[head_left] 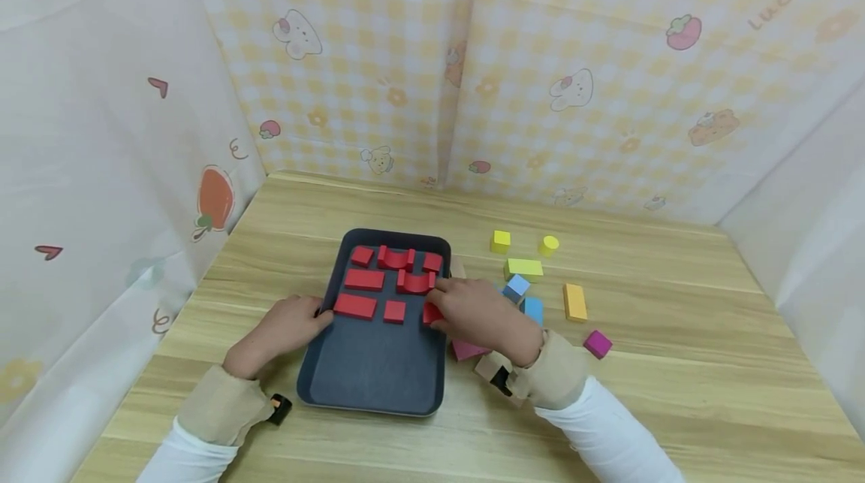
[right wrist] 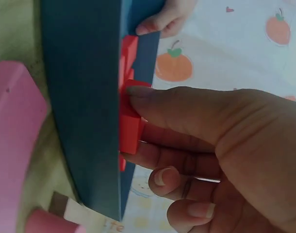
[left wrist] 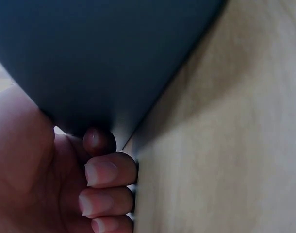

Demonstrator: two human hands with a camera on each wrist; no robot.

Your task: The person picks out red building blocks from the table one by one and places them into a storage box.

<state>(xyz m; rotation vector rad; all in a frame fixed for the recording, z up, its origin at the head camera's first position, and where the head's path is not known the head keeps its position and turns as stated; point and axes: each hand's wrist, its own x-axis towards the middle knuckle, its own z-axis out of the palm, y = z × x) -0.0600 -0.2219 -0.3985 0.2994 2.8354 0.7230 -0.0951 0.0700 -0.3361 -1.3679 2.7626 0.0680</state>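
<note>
A dark tray (head_left: 378, 370) lies on the table with several red blocks set out in its far half. Among them are two arch-shaped blocks (head_left: 415, 282) and flat rectangular blocks (head_left: 355, 306). At the tray's left wall, my left hand (head_left: 287, 324) grips the rim, thumb over the edge; the left wrist view shows its fingers (left wrist: 111, 170) curled against the tray's outer side. My right hand (head_left: 480, 314) reaches over the right wall and pinches a red block (right wrist: 131, 121) between thumb and fingers, just inside that wall. From the head view this block is partly hidden by the hand.
Right of the tray lie loose blocks: a yellow cube (head_left: 500, 242), a yellow cylinder (head_left: 549, 246), a lime block (head_left: 523, 270), a blue cube (head_left: 516, 288), an orange block (head_left: 575, 303) and a magenta cube (head_left: 598, 344). A pink block (right wrist: 17, 121) sits close beside the tray wall.
</note>
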